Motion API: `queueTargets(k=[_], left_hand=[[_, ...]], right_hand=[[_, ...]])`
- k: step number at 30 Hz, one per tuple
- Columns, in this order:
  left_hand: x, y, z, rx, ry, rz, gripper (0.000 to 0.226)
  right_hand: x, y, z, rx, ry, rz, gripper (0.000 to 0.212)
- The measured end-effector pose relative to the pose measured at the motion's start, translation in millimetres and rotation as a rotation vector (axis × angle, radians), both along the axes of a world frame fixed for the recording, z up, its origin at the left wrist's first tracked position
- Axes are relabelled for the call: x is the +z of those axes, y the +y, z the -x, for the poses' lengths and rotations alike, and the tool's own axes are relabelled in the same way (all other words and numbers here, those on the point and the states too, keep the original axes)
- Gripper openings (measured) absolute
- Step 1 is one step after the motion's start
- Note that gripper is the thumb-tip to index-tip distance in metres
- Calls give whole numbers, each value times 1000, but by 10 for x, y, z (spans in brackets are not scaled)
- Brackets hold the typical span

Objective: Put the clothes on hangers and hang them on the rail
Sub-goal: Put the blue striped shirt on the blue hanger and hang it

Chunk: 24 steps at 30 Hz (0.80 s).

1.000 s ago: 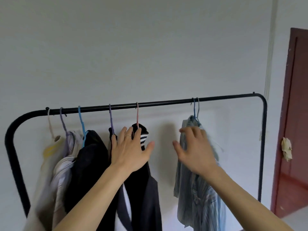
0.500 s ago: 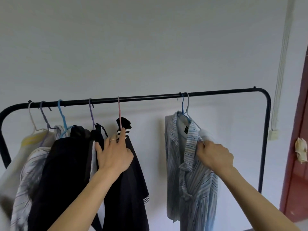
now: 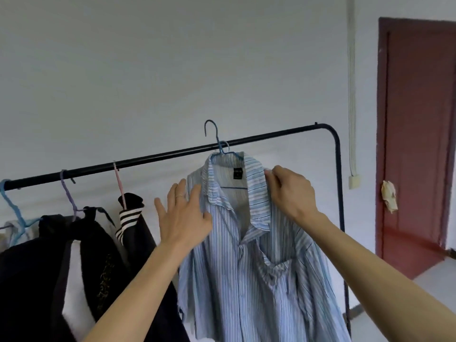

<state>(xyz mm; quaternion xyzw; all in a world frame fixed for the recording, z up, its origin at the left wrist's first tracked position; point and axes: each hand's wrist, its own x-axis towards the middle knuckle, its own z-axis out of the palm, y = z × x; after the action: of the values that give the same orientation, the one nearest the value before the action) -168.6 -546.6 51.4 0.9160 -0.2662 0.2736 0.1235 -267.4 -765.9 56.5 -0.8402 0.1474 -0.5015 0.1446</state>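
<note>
A blue striped shirt point(image 3: 246, 267) hangs on a blue hanger point(image 3: 217, 139) whose hook stands lifted above the black rail point(image 3: 158, 157). My right hand point(image 3: 288, 193) pinches the shirt's right collar and shoulder. At the shirt's left shoulder my left hand point(image 3: 183, 218) lies flat with its fingers spread, a ring on one finger. A second pale hook sits on the rail just behind the blue hanger. Dark clothes point(image 3: 81, 267) hang at the left on a pink hanger point(image 3: 119, 186), a purple hanger point(image 3: 67, 193) and a light blue hanger point(image 3: 12, 208).
The rail bends down into a black upright point(image 3: 340, 206) at the right. A dark red door point(image 3: 419, 144) stands further right, with a crumpled pale scrap point(image 3: 389, 198) on its edge. A white cable duct point(image 3: 351, 82) runs down the grey wall.
My left hand has left the dark clothes and moved right onto the striped shirt. My right hand has lifted the shirt, so the blue hanger's hook now stands above the rail.
</note>
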Motion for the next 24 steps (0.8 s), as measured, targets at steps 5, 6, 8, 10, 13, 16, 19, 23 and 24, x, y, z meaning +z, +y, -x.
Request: queueTargets(k=[5,6,8,10,13,16,19,23,24], left_hand=[[1,-226,-148,-185,-58,283,77],[4,-252,-166,-226,-99,322,75],[-7,-317,-151,-287,-158,287,69],[-91,-412,-75,-357,-130,171,61],[-519,-600,179,-497,34,58,62],[-1026,-762,454,-576,75,78,63],[-1468,-845,708,-640,121,94,61],[-1934,-820,856,-694,212,153,63],[-2021,-789,871,-682,238,162,61]], right_hand=[[-159,86,426,143,-80,41,41],[-342,53,591,228,-85,-36,42],[-724,-14,932,331,-98,-250,43],[-1067,-87,1213,284,-112,-394,42],[-1623,-213,1623,-11,-89,-474,34],[-2116,-113,2006,-311,-66,-449,41],[-2368,146,2205,-396,24,-379,51],[-2461,132,2232,-526,174,-407,41],[-2476,97,2240,-566,200,-403,32]])
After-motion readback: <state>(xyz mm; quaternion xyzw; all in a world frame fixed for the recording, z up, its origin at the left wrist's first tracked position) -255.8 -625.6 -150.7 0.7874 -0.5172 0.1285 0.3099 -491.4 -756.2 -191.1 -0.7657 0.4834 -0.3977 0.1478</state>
